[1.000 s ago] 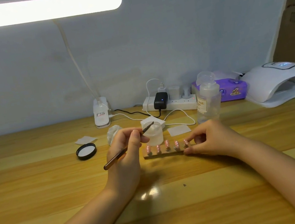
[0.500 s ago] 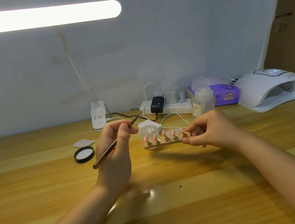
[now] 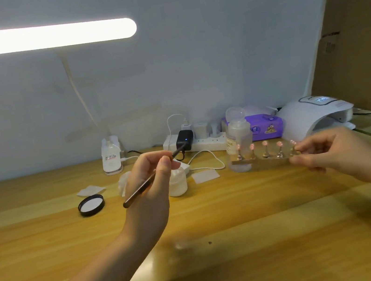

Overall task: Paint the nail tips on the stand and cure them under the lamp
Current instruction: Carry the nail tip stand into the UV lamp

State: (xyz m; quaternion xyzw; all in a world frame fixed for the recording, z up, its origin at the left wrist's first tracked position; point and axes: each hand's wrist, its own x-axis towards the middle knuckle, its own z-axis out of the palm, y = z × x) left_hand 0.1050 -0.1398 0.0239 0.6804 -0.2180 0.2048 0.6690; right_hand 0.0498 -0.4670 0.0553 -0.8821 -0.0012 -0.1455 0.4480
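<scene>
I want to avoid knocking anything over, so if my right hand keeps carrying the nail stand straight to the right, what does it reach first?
Probably the white curing lamp. The right hand holds the stand just left of and nearer than it; nothing else shows between, though depth is unclear.

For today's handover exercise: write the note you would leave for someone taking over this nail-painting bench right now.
Left hand: grips the brush, tip up.
Right hand: fingers pinch the right end of the stand, held off the table.
Five pink nail tips sit on the stand.
Curing lamp: on the table, far right, beyond the stand.
Done: tips look painted.
Left: slide the stand under the lamp, cure.
</scene>
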